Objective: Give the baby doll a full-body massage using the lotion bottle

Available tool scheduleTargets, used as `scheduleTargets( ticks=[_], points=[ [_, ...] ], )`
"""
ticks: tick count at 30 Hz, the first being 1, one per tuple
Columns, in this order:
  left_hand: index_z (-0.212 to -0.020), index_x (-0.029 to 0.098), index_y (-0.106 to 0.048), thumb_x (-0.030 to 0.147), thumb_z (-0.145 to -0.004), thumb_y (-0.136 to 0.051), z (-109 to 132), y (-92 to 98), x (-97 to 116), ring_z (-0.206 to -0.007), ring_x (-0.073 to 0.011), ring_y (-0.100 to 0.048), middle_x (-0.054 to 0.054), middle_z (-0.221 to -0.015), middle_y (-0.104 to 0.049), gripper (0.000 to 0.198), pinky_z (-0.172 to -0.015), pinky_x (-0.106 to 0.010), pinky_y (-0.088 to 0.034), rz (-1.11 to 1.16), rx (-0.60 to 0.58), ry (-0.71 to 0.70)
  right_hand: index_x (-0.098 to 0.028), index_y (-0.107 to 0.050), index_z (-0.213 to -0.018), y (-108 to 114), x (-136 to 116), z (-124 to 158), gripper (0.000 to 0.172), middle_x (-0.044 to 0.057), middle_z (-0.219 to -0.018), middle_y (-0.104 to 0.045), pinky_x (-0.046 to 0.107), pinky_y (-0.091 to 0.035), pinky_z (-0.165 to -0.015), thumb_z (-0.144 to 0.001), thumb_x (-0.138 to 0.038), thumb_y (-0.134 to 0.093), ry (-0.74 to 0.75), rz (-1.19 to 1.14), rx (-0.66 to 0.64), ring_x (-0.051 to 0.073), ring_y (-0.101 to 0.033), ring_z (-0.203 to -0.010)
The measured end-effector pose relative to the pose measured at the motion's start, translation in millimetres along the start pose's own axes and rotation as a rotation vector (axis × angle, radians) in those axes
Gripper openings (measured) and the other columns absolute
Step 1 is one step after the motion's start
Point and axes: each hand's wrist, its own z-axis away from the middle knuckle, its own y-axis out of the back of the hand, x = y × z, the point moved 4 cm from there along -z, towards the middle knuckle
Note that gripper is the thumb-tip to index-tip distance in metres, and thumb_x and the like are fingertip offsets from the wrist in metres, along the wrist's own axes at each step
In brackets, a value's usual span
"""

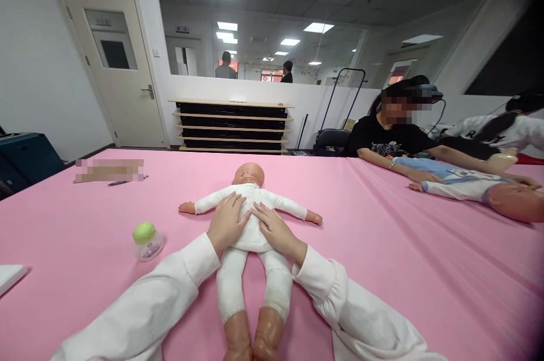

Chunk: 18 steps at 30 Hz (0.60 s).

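Note:
A baby doll (pixel 254 239) with a white cloth body lies on the pink-covered table (pixel 361 293), its head away from me and its feet toward me. Its arms stretch out to both sides, and its face is turned out of sight. My left hand (pixel 228 219) rests flat on the left side of the doll's torso, fingers extended. On the right side of the torso lies my right hand (pixel 278 229), also flat with fingers stretched out. The fingertips of both hands come close together near the middle. Neither hand grips anything.
Left of the doll stands a small jar (pixel 148 247) with a green lid. A pen (pixel 121 182) and a blurred flat item (pixel 108 170) lie farther back. At the right, a person (pixel 395 128) touches another doll (pixel 471 179). A white object (pixel 11 277) sits at the left edge.

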Motion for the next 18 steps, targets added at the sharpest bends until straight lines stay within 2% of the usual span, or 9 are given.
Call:
scheduleTargets(
  ticks=[3,6,11,18],
  points=[
    [-0.128,0.014,-0.043,0.04,-0.087,-0.04,-3.7,-11.9,-9.7,-0.131,-0.0252,-0.025,-0.011,-0.138,-0.037,0.048,-0.105,-0.047,-0.022,-0.039,-0.018,-0.011,-0.023,-0.039,-0.132,-2.3,0.0,0.2,0.049,-0.001,-0.141,-0.028,0.043,-0.011,-0.11,-0.084,-0.016,-0.03,0.028,0.019,-0.014,0.016,-0.018,-0.133],
    [-0.133,0.014,-0.037,0.042,-0.087,-0.038,-1.1,-27.8,-23.2,-0.131,-0.0253,-0.024,-0.01,-0.141,-0.031,0.053,-0.104,-0.048,-0.023,-0.008,-0.057,0.053,-0.022,-0.04,-0.132,-6.6,4.3,3.6,0.048,0.0,-0.141,-0.029,0.043,-0.014,-0.109,-0.085,-0.017,-0.029,0.042,0.002,0.041,0.016,-0.02,-0.132],
    [-0.136,0.015,-0.031,0.04,-0.089,-0.036,4.7,-44.8,-32.8,-0.133,-0.0231,-0.02,-0.01,-0.144,-0.026,0.054,-0.106,-0.046,-0.022,0.122,-0.066,0.076,-0.024,-0.045,-0.128,-9.2,10.2,8.9,0.042,0.001,-0.138,-0.033,0.045,-0.016,-0.109,-0.089,-0.025,-0.031,0.038,-0.126,0.14,0.017,-0.024,-0.131],
    [-0.137,0.012,-0.027,0.04,-0.089,-0.033,7.2,-53.1,-38.2,-0.135,-0.0206,-0.013,-0.011,-0.146,-0.02,0.056,-0.109,-0.043,-0.016,0.258,-0.09,0.103,-0.025,-0.046,-0.127,-8.9,7.5,9.4,0.039,0.001,-0.138,-0.035,0.048,-0.013,-0.109,-0.09,-0.029,-0.032,0.023,-0.178,0.147,0.017,-0.024,-0.131]
  ],
)
